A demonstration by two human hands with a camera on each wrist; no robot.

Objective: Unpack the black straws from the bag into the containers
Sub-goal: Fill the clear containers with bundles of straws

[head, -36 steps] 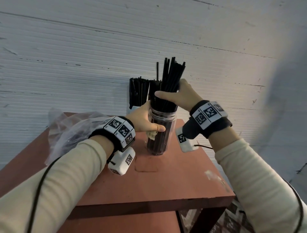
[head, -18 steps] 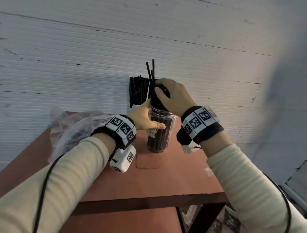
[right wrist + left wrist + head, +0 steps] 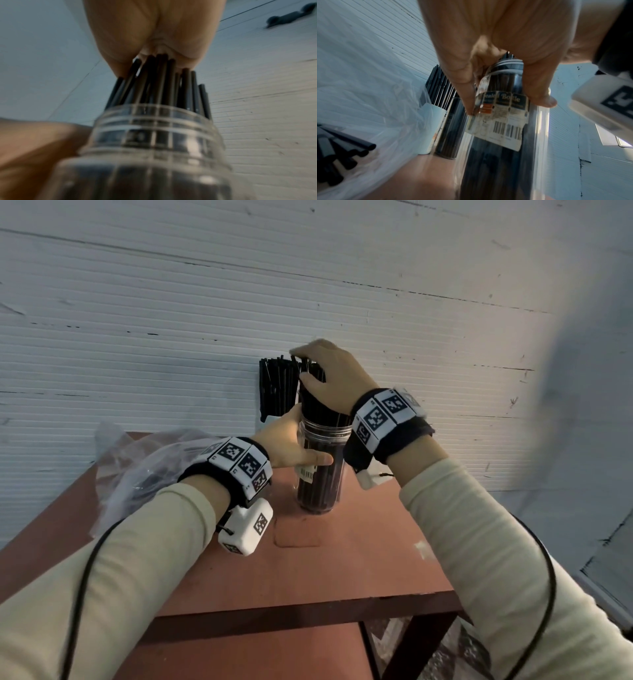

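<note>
A clear jar (image 3: pixel 320 484) packed with black straws (image 3: pixel 313 405) stands on the red-brown table (image 3: pixel 325 570). My left hand (image 3: pixel 291 446) grips the jar below its threaded neck, thumb across the label; the left wrist view shows fingers and thumb wrapped round the jar (image 3: pixel 505 148). My right hand (image 3: pixel 332 374) lies palm-down on the straw tops, pressing on them; in the right wrist view the straws (image 3: pixel 161 83) meet the palm above the jar mouth (image 3: pixel 154 135). The clear plastic bag (image 3: pixel 144 470) lies to the left with more black straws (image 3: pixel 337 155) inside.
A white cup (image 3: pixel 433 128) full of black straws (image 3: pixel 275 385) stands behind the jar against the white ribbed wall. A second dark, straw-filled jar (image 3: pixel 452 128) stands beside it. The table's front edge is near me, its right edge just past the jar.
The right hand has gone from gripping a raised bundle to lying on top of it. The straws have sunk into the jar, with none sticking up now. The left hand stays on the jar.
</note>
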